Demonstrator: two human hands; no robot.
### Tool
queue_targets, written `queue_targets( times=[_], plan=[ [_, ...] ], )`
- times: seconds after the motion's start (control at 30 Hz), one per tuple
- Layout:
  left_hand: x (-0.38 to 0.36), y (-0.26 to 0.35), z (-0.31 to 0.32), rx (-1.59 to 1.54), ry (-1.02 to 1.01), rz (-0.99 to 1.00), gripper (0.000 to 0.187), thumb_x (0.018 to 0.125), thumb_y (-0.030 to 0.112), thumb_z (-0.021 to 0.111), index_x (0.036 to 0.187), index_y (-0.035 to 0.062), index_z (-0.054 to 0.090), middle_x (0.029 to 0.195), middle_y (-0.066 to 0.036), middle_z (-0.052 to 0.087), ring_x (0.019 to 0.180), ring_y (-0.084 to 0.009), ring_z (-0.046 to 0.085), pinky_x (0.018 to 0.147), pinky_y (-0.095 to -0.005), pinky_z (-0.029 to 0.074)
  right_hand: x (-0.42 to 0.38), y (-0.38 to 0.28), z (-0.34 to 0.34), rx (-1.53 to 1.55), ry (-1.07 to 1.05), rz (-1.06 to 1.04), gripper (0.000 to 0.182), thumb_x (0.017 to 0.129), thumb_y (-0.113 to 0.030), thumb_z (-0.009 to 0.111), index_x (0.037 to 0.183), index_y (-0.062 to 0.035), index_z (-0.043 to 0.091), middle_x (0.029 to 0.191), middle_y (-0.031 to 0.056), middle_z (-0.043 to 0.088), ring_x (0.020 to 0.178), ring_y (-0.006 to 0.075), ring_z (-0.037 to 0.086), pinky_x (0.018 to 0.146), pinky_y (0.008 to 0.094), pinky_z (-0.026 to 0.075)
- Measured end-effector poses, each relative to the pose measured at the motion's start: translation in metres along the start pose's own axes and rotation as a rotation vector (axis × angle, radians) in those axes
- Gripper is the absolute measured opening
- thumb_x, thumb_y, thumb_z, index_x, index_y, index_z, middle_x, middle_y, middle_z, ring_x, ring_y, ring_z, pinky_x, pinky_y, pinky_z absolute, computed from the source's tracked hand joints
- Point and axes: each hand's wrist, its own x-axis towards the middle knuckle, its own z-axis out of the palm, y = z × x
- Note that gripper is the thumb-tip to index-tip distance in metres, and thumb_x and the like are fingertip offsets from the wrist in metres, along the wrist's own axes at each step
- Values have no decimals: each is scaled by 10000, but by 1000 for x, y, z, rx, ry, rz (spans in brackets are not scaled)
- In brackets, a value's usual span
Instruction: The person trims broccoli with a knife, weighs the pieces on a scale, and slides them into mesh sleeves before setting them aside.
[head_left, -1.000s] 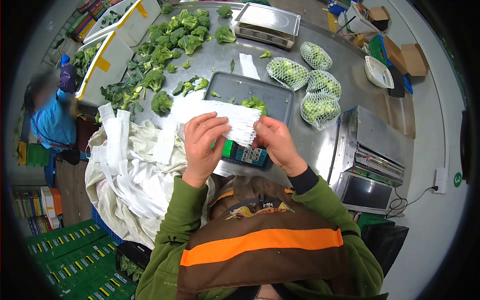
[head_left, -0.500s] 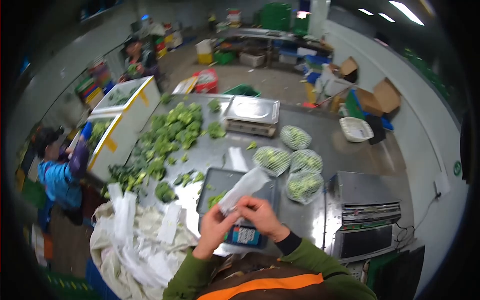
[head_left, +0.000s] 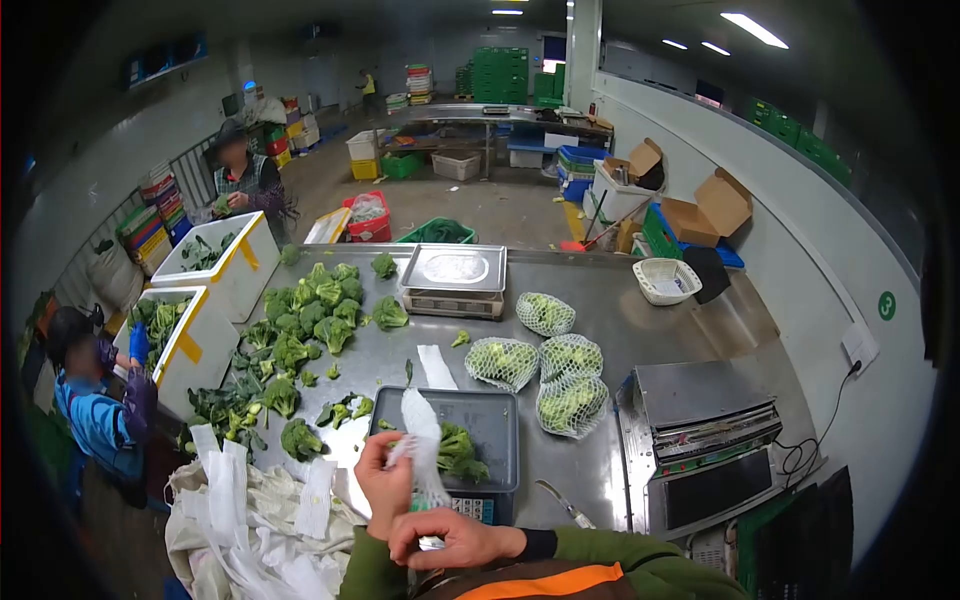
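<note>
My left hand (head_left: 384,487) is closed on a white mesh sleeve (head_left: 424,440), which hangs loosely over a dark grey tray (head_left: 505,415). Just below it, my right hand (head_left: 455,538) is curled; a small pale, shiny patch shows at its fingers, too little to name. Broccoli florets (head_left: 460,455) lie in the tray behind the sleeve. Under the tray's near edge, a keypad (head_left: 472,508) is partly hidden by my hands. Right of the tray lies a knife (head_left: 566,503) with a curved blade.
Netted broccoli packs (head_left: 572,400) sit right of the tray, loose broccoli (head_left: 315,310) left. A scale (head_left: 455,270) stands behind, a metal machine (head_left: 705,430) at right. White sleeves (head_left: 225,475) lie on a cloth sack (head_left: 190,530). Two people work by white boxes (head_left: 250,265).
The view has tilted up. My hands have separated: the left holds the sleeve, now hanging down, and the right has dropped below it. The broccoli in the tray and the knife are now visible.
</note>
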Motion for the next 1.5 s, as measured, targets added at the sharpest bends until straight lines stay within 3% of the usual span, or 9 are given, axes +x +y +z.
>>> queue_targets(
  times=[0.3, 0.5, 0.67, 0.77, 0.87, 1.0, 1.1, 1.37, 1.5],
  plan=[
    [-34, 27, 18, -56, -686, -65, 182, 824, 30, 702, 992, 44, 633, 717, 33, 515, 655, -56, 477, 610, -243, 432, -54, 97, -111, -1080, 388, -180, 243, 909, -87, 605, 1135, 4, 609, 1208, 142, 613, 1113, 284, 597, 938, 377, 462],
    [-20, -36, 36, -389, -185, -555, 231, 942, 264, 647, 840, 97, 525, 649, 19, 444, 548, -98, 473, 462, -246, 363, -52, 23, -117, -1463, 1171, -118, 522, 846, -105, 665, 1312, 48, 485, 1302, 178, 568, 1277, 371, 462, 1094, 443, 321],
    [-31, 0, 96, -1421, -669, -831, 615, 1037, 514, 295, 1418, 35, 356, 1458, -130, 417, 1250, -308, 491, 1007, -479, 457, -120, 101, -112, -672, 708, 312, 528, 884, -205, 628, 1352, -22, 464, 1429, 176, 442, 1327, 400, 372, 1118, 493, 262],
    [-61, -24, 104, -19, -599, 72, 513, 1031, 368, 357, 1400, 16, 414, 1400, -215, 483, 1249, -349, 476, 1019, -479, 414, -109, 105, -90, -1041, 317, 736, 539, 896, -225, 595, 1389, -66, 443, 1522, 165, 328, 1384, 384, 310, 1140, 470, 251],
    [-49, -9, 62, 387, -630, 356, 500, 998, 315, 391, 1395, 14, 430, 1347, -275, 504, 1198, -378, 524, 1018, -461, 412, -123, 129, -151, -1338, 264, 30, 506, 898, -137, 585, 1383, -48, 471, 1418, 169, 476, 1337, 310, 413, 1132, 411, 294],
    [15, -11, 11, 503, -786, -639, 530, 955, 355, 485, 1398, 66, 462, 1403, -214, 475, 1283, -332, 468, 1123, -397, 324, -43, 97, -161, -572, 591, 199, 438, 883, -104, 578, 1319, -64, 569, 1413, 190, 492, 1343, 339, 423, 1126, 451, 317],
    [17, -108, -28, 927, -344, 870, 442, 885, 177, 564, 1276, -27, 537, 1187, -235, 616, 1127, -385, 578, 1004, -439, 447, -21, 115, -143, -1809, 260, -176, 364, 876, -87, 582, 1234, -68, 648, 1349, 211, 545, 1306, 350, 467, 1108, 459, 341],
    [15, -140, -49, 1089, -514, 0, 313, 824, 107, 548, 1068, -56, 657, 1036, -249, 656, 945, -370, 655, 862, -468, 515, 2, 86, -125, -1358, 391, 905, 352, 955, -260, 480, 1003, 24, 684, 903, 246, 677, 929, 403, 646, 927, 444, 482],
    [47, -185, -29, 1107, -518, -53, 305, 872, 126, 510, 1043, -70, 669, 956, -249, 671, 891, -369, 667, 769, -425, 530, 8, 137, -188, -1297, 539, 682, 457, 966, -329, 433, 951, 53, 685, 768, 260, 652, 802, 405, 657, 799, 425, 507]
  ],
)
